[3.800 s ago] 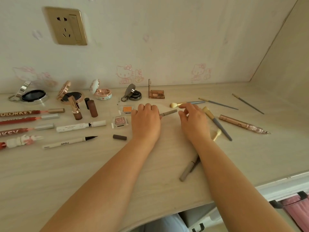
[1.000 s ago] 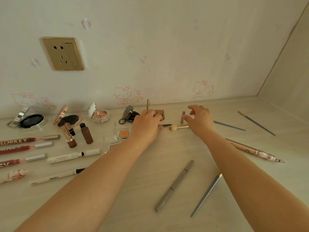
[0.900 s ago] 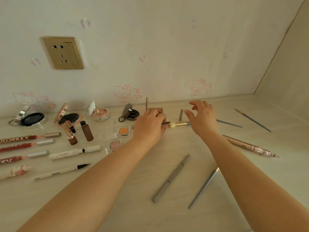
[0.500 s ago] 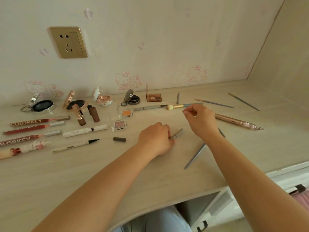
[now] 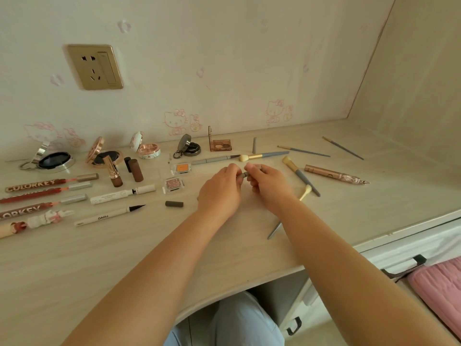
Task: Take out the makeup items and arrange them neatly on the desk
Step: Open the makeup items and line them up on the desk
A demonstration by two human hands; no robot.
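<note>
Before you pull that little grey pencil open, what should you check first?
1. Both hands on the grey pencil: ok, left hand and right hand pinch its ends.
2. Grip firm enough: cannot tell, fingers hide most of it.
3. Pencil lifted off the desk: cannot tell.
4. Free spot in the row: ok, bare desk beside the brown cap.
5. Nearby cream brush clear of the right wrist: not ok, it lies right beside it.

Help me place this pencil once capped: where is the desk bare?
Bare: the wide near strip between the NOVO eyeliner and the desk front edge, and the far right corner beyond the thin brush. Crowded: the left rows and back line of compacts.
</note>
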